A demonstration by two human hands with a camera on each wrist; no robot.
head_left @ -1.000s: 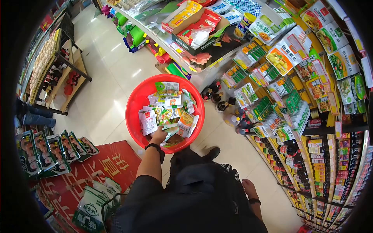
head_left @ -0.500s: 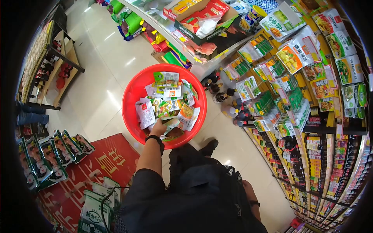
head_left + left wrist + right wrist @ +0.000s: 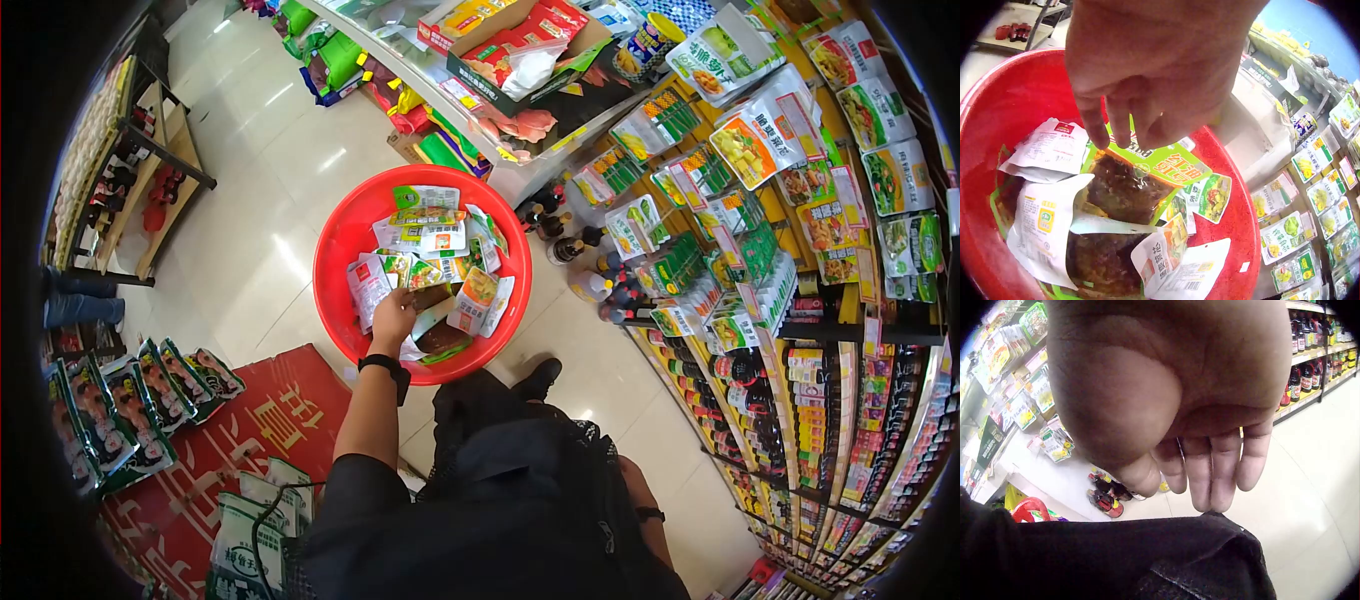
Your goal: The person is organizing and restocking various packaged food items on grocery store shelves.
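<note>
My left hand (image 3: 393, 318) is inside a red plastic basin (image 3: 333, 240) at the near side of a pile of food packets. In the left wrist view its fingers pinch the green top edge of a clear-fronted food packet (image 3: 1125, 187) with dark brown contents. A second dark brown packet (image 3: 1104, 259) lies below it. White-backed packets (image 3: 1047, 228) lean on the left, and packets with vegetable pictures (image 3: 1175, 247) lie to the right. My right hand (image 3: 1191, 406) hangs beside my dark-clothed leg, fingers loosely extended and holding nothing.
A rack of hanging packets (image 3: 755, 145) and sauce shelves (image 3: 800, 450) line the right. Bottles (image 3: 565, 248) stand on the floor by the rack. A freezer with an open carton (image 3: 525, 50) is ahead. Left are a red display (image 3: 255, 430) and an egg shelf (image 3: 100, 150).
My left hand has shifted slightly left within the basin, and more of the dark brown packet contents now shows beside it. My right arm stays down at my side.
</note>
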